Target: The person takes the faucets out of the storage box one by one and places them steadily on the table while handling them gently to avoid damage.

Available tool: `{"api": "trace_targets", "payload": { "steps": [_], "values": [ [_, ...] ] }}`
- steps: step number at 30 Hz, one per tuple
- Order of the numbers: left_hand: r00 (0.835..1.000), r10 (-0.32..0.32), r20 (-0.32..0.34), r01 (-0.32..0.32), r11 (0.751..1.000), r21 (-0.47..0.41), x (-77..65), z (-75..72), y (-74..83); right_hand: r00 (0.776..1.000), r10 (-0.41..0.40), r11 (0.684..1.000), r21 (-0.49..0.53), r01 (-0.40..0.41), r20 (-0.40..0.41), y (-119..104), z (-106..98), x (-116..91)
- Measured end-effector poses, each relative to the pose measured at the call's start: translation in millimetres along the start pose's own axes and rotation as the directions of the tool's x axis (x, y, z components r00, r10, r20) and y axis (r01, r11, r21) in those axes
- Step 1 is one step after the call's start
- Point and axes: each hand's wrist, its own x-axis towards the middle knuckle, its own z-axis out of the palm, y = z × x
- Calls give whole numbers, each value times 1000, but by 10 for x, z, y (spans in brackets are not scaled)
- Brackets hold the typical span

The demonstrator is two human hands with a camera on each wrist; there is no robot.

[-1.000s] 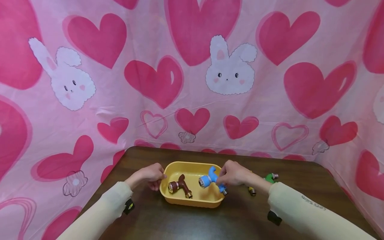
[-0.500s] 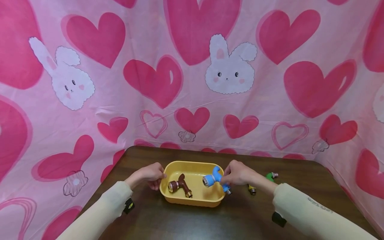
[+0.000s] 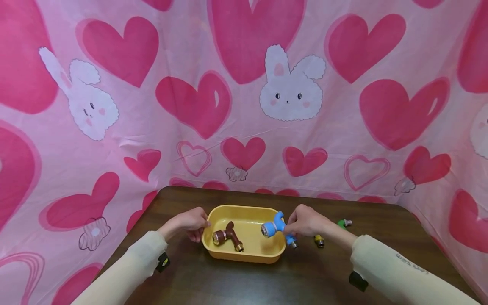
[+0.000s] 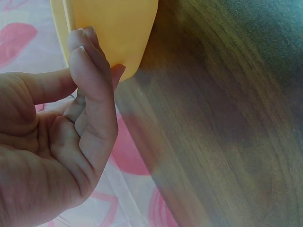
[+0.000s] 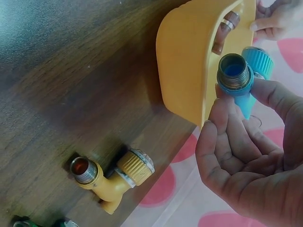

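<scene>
My right hand (image 3: 306,220) pinches a blue plastic tap (image 3: 270,229) over the right end of a yellow tray (image 3: 253,255). In the right wrist view, the threaded metal inlet of the blue tap (image 5: 235,84) points toward the camera, and thumb and fingertips grip its body. At the tray's left end, my left hand (image 3: 192,222) holds the rim between thumb and fingers; the left wrist view shows this hand (image 4: 87,99) against the tray wall (image 4: 116,33). A brown tap (image 3: 231,235) with gold-coloured ends lies inside the tray.
On the table to the right lie a yellow tap (image 5: 113,187) and a green tap (image 3: 344,223), both partly hidden by the right arm in the head view. A pink heart-patterned cloth (image 3: 244,106) hangs behind the brown wooden table (image 3: 228,284).
My right hand has moved a little to the right with the blue tap, from over the tray's inside to over its right rim. The left hand and the tray stay in place.
</scene>
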Motion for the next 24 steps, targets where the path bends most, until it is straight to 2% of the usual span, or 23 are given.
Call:
{"api": "trace_targets", "payload": {
  "steps": [13,24],
  "values": [
    [1000,0,1,0,1000,-1,7,-1,-11,1000,29,999,26,-29,2,107,-15,-49],
    [1000,1,-3,-1,1000,-19,-5,3,-8,1000,10,998,59,-9,-27,155,-32,-132]
  ]
}}
